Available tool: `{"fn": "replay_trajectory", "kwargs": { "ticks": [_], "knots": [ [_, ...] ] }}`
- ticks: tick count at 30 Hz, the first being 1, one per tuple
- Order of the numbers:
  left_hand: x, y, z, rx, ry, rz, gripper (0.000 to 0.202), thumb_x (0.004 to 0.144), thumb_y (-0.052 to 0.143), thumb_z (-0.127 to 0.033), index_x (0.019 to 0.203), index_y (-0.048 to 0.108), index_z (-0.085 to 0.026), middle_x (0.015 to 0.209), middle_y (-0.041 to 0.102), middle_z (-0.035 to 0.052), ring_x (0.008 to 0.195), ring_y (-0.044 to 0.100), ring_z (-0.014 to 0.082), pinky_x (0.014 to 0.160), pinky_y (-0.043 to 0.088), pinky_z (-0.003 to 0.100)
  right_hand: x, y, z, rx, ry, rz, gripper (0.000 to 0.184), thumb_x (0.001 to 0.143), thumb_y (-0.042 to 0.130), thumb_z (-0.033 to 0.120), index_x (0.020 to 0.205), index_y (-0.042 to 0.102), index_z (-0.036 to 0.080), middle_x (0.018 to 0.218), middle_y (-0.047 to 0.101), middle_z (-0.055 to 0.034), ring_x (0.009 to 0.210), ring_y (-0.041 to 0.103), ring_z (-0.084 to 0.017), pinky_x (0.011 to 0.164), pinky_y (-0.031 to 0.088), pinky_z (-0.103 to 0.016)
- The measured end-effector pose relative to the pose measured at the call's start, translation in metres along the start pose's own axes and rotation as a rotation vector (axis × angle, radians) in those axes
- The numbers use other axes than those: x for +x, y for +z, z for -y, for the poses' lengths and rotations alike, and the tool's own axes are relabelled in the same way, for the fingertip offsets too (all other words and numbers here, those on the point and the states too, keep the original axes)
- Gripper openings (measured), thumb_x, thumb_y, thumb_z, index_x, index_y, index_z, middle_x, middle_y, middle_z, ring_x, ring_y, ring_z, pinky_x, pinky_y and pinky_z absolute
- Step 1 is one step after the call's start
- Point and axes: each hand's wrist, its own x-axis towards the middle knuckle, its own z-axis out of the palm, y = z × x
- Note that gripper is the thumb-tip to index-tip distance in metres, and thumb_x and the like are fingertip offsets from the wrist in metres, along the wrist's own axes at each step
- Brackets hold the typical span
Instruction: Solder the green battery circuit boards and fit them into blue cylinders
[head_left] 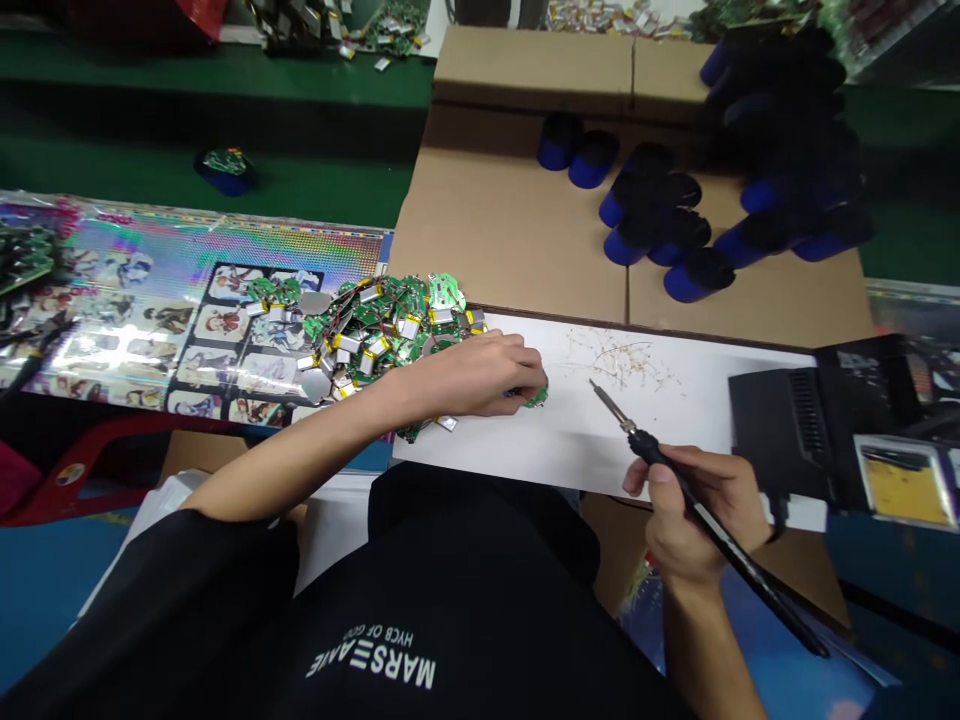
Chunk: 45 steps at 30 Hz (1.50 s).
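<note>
My left hand (499, 375) is closed on a small green circuit board (538, 395), most of it hidden under the fingers, just above the white work surface (480, 450). Beside that hand lies a heap of green circuit boards with wired silver battery cells (375, 335). My right hand (697, 510) grips a black soldering iron (651, 450). The iron's metal tip points up and left, apart from the board. Beyond the tip, thin wire clippings (622, 362) lie scattered on the white surface.
Brown cardboard (510, 210) covers the back, with several blue-and-black cylinders (697, 275) standing on it. At right sits a black soldering station (780, 430) beside a yellow sponge tray (904, 485). Shiny printed sheets (150, 310) lie at left, near a red stool (97, 460).
</note>
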Motion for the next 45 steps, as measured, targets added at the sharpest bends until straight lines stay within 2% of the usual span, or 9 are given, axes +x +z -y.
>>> {"fn": "replay_trajectory", "kwargs": {
  "ticks": [6,10,14,20,26,30,33,40,45],
  "knots": [
    [-0.007,0.001,-0.004,0.084,-0.041,-0.027,0.015,0.102,0.059,-0.026,0.097,0.072,-0.021,0.111,0.076,0.0065,0.105,0.061,0.0264,0.089,0.043,0.041,0.001,0.007,-0.002,-0.047,0.013,-0.126,0.036,0.084,0.085,0.017,0.115,0.067,0.018,0.094,0.077,-0.0039,0.061,0.073,-0.014,0.056,0.061,-0.027],
    [-0.013,0.017,-0.007,0.032,-0.089,-0.129,0.020,0.097,0.072,-0.036,0.106,0.070,-0.019,0.142,0.064,0.0148,0.126,0.059,0.0323,0.102,0.047,0.047,-0.002,0.021,-0.003,0.007,-0.065,-0.102,0.027,0.103,0.063,0.024,0.130,0.061,0.020,0.097,0.080,-0.0067,0.064,0.078,-0.019,0.047,0.060,-0.028],
    [-0.015,0.034,-0.007,-0.143,-0.155,-0.226,0.010,0.097,0.068,-0.019,0.107,0.065,-0.018,0.140,0.065,0.0153,0.126,0.064,0.0266,0.107,0.051,0.043,-0.009,0.044,-0.006,0.077,-0.133,-0.119,0.015,0.108,0.052,0.023,0.122,0.058,0.023,0.108,0.081,-0.0081,0.066,0.081,-0.020,0.052,0.065,-0.034],
    [-0.046,-0.025,0.008,-0.388,-0.367,-0.486,0.022,0.089,0.080,-0.033,0.093,0.061,-0.021,0.129,0.073,0.0101,0.125,0.067,0.0237,0.104,0.053,0.040,-0.023,0.083,-0.020,0.097,-0.113,0.217,0.032,0.096,0.068,0.012,0.121,0.054,0.025,0.116,0.076,-0.0080,0.094,0.082,-0.023,0.073,0.069,-0.038],
    [-0.100,-0.097,0.097,0.011,-0.792,-0.714,0.037,0.090,0.069,-0.058,0.095,0.060,-0.021,0.123,0.067,-0.0003,0.127,0.059,0.0246,0.098,0.052,0.044,-0.039,0.136,-0.024,-0.143,-0.276,0.465,0.039,0.093,0.077,0.022,0.126,0.055,0.024,0.128,0.072,-0.0143,0.114,0.074,-0.031,0.092,0.064,-0.050],
    [-0.116,-0.104,0.170,0.085,-0.988,-0.764,0.033,0.086,0.075,-0.047,0.081,0.055,-0.021,0.095,0.063,0.0009,0.105,0.062,0.0264,0.093,0.050,0.047,-0.041,0.156,-0.021,-0.206,-0.352,0.558,0.040,0.097,0.065,0.011,0.133,0.055,0.024,0.130,0.071,-0.0140,0.111,0.073,-0.031,0.090,0.063,-0.050],
    [-0.115,-0.100,0.197,0.084,-0.999,-0.784,0.036,0.088,0.072,-0.048,0.077,0.052,-0.020,0.074,0.052,-0.0035,0.091,0.058,0.0188,0.091,0.048,0.040,-0.035,0.152,-0.023,-0.171,-0.304,0.552,0.043,0.097,0.058,0.006,0.136,0.056,0.024,0.127,0.070,-0.0126,0.110,0.072,-0.028,0.091,0.065,-0.045],
    [-0.050,-0.093,0.184,0.094,-0.852,-0.905,0.015,0.090,0.071,-0.029,0.097,0.062,-0.018,0.106,0.065,0.0055,0.113,0.056,0.0242,0.108,0.044,0.050,-0.007,0.093,-0.042,-0.135,-0.330,0.284,0.037,0.094,0.063,0.010,0.127,0.059,0.026,0.112,0.072,-0.0074,0.099,0.076,-0.025,0.085,0.068,-0.042],
    [0.069,-0.051,0.116,-0.130,-0.325,-0.477,0.040,0.095,0.067,-0.034,0.132,0.063,-0.019,0.129,0.069,0.0114,0.116,0.067,0.0243,0.101,0.054,0.040,0.015,0.054,-0.053,-0.218,-0.406,0.080,0.046,0.086,0.077,0.012,0.127,0.060,0.025,0.108,0.074,-0.0065,0.097,0.078,-0.026,0.084,0.070,-0.045]
  ]
}}
